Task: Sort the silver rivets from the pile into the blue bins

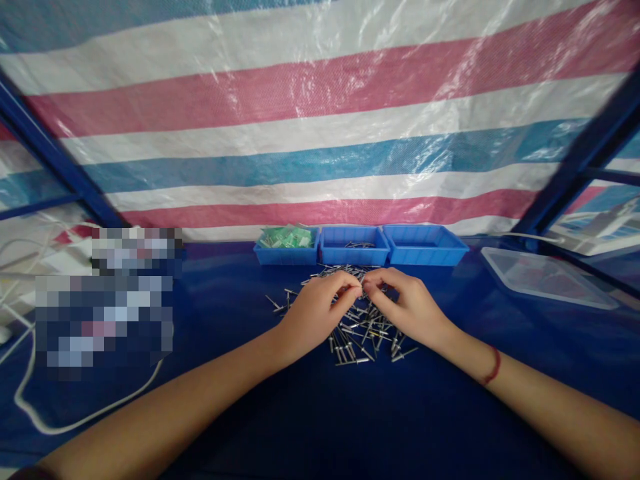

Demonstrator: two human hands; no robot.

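The rivets (373,328) are silver. The desk (320,417) is dark blue, its far-edge bins (355,256) brighter blue, the sheeting (300,160) red-white-blue striped.

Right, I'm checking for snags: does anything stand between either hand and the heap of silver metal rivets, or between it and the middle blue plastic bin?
Nothing visible: the left hand and right hand are over the heap; the middle bin presents just its own front wall.
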